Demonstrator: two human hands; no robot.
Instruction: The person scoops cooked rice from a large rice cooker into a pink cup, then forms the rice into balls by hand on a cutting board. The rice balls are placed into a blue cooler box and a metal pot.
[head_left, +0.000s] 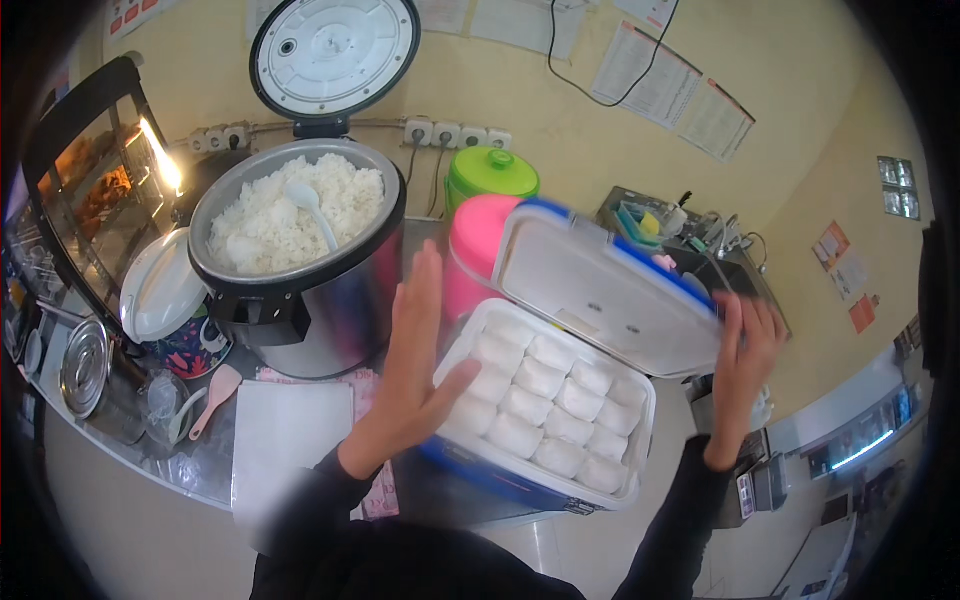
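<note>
A blue-and-white cooler box (525, 480) stands before me, packed with rows of white wrapped bundles (568, 425); their contents are hidden. Its hinged lid (600, 300) is raised and tilts back. My right hand (750, 349) holds the right edge of that lid, the fingers partly behind it. My left hand (416, 375) holds nothing, its fingers pointing up and the thumb apart, over the left side of the box. Left of it stands a large rice cooker (337, 322) with its lid (334, 56) up. White rice (255, 217) fills it, with a white rice paddle (319, 214) resting on top.
Pink (480, 240) and green (491, 176) lidded containers stand behind the box. White paper sheets (289, 442) lie at the counter's front. To the left are a pink paddle (217, 397), a metal can (94, 375), a floral pot (187, 341) and a lit display case (112, 172). A sink (727, 270) is back right.
</note>
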